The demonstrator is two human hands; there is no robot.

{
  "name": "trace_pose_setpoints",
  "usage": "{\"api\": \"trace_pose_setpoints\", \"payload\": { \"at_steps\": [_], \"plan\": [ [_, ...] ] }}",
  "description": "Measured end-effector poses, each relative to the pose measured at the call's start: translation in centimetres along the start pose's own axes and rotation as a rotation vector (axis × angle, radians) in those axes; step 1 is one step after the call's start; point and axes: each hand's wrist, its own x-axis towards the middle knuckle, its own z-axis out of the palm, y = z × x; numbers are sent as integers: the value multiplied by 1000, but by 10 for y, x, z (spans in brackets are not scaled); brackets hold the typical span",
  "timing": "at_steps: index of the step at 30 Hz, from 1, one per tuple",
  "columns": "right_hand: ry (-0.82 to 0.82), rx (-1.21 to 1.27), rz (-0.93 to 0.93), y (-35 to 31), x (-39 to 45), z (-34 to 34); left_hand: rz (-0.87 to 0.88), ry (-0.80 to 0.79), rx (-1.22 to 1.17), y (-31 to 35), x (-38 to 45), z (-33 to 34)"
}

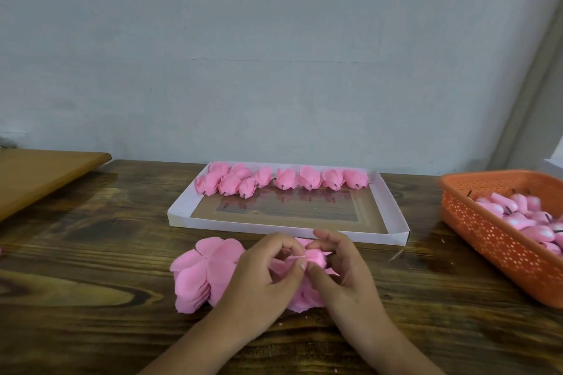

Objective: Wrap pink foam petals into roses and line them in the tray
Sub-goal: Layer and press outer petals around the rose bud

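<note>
A stack of flat pink foam petals (201,271) lies on the wooden table in front of me. Over its right part, my left hand (265,277) and my right hand (341,271) both pinch one pink foam rose (316,259) that is being wrapped; a dark stem end pokes out toward my right fingers. Behind them lies the white cardboard tray (393,216). Several finished pink roses (286,179) stand in a row along its far edge, with a few doubled up at the left end.
An orange perforated plastic basket (487,240) at the right holds several pink buds with dark stems. A brown board (36,173) lies at the far left. A grey wall stands close behind the table.
</note>
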Motion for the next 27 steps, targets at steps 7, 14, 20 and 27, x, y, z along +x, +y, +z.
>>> {"api": "trace_pose_setpoints", "payload": {
  "at_steps": [7, 14, 20, 27],
  "plan": [
    [18, 48, -1, 1, 2, -1, 0, 16, 22, -2, 3, -2],
    [24, 172, -10, -5, 4, -2, -31, -1, -95, -3, 4, -3],
    [-2, 320, 118, -10, 5, -4, -111, 22, -189, -2, 5, -5],
    [-76, 830, 334, -20, 4, -3, -273, -92, -538, 5, 2, -2]
  ]
}}
